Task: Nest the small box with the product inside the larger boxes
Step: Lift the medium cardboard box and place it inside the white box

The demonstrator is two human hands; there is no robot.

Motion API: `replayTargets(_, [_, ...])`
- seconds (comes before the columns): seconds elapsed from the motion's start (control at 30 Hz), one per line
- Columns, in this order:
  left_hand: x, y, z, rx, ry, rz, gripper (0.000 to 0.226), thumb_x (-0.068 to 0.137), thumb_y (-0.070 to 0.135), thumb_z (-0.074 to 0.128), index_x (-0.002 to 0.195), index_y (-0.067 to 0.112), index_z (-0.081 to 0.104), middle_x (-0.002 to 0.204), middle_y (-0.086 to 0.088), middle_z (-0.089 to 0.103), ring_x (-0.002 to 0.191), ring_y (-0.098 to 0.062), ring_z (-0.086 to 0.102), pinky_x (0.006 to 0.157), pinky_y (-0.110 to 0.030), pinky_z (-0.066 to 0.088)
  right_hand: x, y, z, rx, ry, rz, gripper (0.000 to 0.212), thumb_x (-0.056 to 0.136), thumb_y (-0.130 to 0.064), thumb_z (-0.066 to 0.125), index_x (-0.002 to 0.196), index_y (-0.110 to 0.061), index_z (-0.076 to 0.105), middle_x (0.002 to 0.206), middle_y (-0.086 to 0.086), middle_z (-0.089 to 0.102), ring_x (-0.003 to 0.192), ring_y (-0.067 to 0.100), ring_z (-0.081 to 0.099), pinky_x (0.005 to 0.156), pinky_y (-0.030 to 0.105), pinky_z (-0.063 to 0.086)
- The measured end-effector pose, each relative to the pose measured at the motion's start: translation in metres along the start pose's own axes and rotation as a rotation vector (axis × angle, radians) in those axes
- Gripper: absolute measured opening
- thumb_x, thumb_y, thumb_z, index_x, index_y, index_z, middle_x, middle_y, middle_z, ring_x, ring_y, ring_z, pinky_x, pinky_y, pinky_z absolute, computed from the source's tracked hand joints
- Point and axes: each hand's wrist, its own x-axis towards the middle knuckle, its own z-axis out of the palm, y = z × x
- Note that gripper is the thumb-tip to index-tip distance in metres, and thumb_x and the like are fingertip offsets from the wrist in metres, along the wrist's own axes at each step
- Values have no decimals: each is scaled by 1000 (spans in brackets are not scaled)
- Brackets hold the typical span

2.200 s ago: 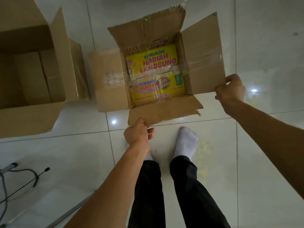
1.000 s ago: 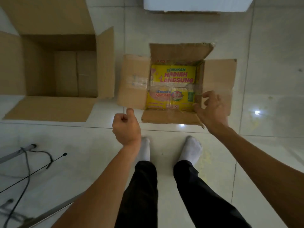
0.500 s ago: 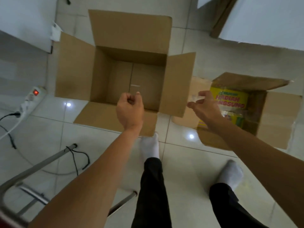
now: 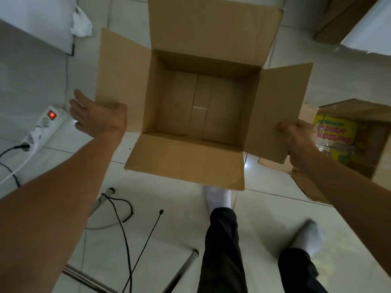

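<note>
A large brown cardboard box (image 4: 203, 98) stands open on the tiled floor in front of me, all its flaps spread and nothing inside. My right hand (image 4: 298, 142) pinches the lower edge of its right flap. My left hand (image 4: 97, 117) is open with fingers spread, against the outer edge of the left flap. At the far right sits the small cardboard box (image 4: 378, 163), open, with the yellow product pack (image 4: 334, 134) lying in it, partly hidden behind my right hand and arm.
A white power strip (image 4: 45, 125) with a lit red switch and cables lies at the left. Metal stand legs (image 4: 182, 271) and black wires (image 4: 124, 229) cross the floor near my feet. White furniture edges stand at the top left and top right.
I have turned away from the small box to the large box. My right hand has taken hold of the large box's right flap; my left hand has opened and moved to the left flap.
</note>
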Motion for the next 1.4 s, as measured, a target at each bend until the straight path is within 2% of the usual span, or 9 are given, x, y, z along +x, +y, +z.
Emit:
replayTargets(0.13, [5, -8, -4, -109, -163, -34, 61, 67, 42, 66, 118, 10, 58, 115, -9, 65, 102, -28, 62, 89, -37, 51, -9, -2, 8, -70, -106, -61, 18, 84, -22, 65, 102, -22, 60, 93, -1, 66, 79, 15, 64, 58, 30, 53])
replayTargets(0.23, [2, -8, -10, -78, -143, 43, 49, 70, 43, 66, 106, 10, 66, 105, -10, 69, 93, -29, 65, 82, -37, 53, -14, -5, 19, -112, -108, -91, 16, 86, -20, 61, 102, -20, 58, 97, 4, 64, 82, 22, 64, 62, 33, 54])
replayTargets(0.37, [-14, -3, -16, -74, -76, 214, 30, 84, 39, 64, 84, 10, 64, 87, -10, 68, 78, -27, 61, 68, -31, 45, -21, -10, 29, -156, -68, -115, 3, 88, -19, 58, 85, -20, 58, 86, 2, 63, 80, 23, 62, 81, 45, 57])
replayTargets(0.6, [-74, 6, -52, -152, 58, 346, 32, 92, 33, 54, 71, 11, 43, 65, -6, 50, 59, -20, 48, 59, -27, 31, -53, -38, 7, -318, 35, -296, 18, 83, -13, 52, 94, -5, 64, 85, 13, 66, 76, 28, 63, 68, 37, 56])
replayTargets(0.7, [-108, 11, -83, -221, 93, 317, 34, 91, 32, 54, 68, 10, 41, 63, -9, 50, 59, -23, 47, 57, -26, 29, -73, -49, -32, -302, 5, -368, 14, 83, -12, 53, 89, -8, 65, 76, 7, 64, 69, 24, 63, 57, 28, 52])
replayTargets(0.83, [-165, 30, -129, -319, 158, 337, 38, 88, 33, 57, 67, 5, 43, 64, -14, 52, 60, -28, 49, 57, -31, 36, -98, -57, -100, -271, 27, -455, 16, 83, -14, 55, 91, -6, 67, 83, 9, 66, 75, 28, 65, 68, 39, 58])
replayTargets(0.97, [-242, 63, -167, -407, 205, 403, 37, 86, 32, 59, 64, 7, 43, 62, -10, 51, 59, -28, 50, 58, -35, 42, -125, -60, -186, -209, 31, -542, 17, 84, -14, 56, 66, -15, 57, 70, 3, 63, 66, 21, 63, 58, 28, 52])
replayTargets(1.17, [-350, 137, -213, -518, 205, 447, 36, 86, 29, 60, 66, 2, 48, 61, -12, 53, 59, -29, 49, 53, -30, 35, -149, -92, -325, -218, 117, -594, 12, 80, -12, 56, 73, -6, 63, 70, 10, 64, 68, 29, 64, 58, 34, 53])
replayTargets(1.4, [-383, 258, -203, -597, 157, 566, 35, 87, 28, 60, 68, 1, 50, 61, -12, 54, 53, -24, 49, 48, -24, 32, -97, -159, -420, -205, 289, -607, 20, 82, -18, 59, 63, -18, 53, 65, 0, 60, 56, 14, 59, 47, 20, 45])
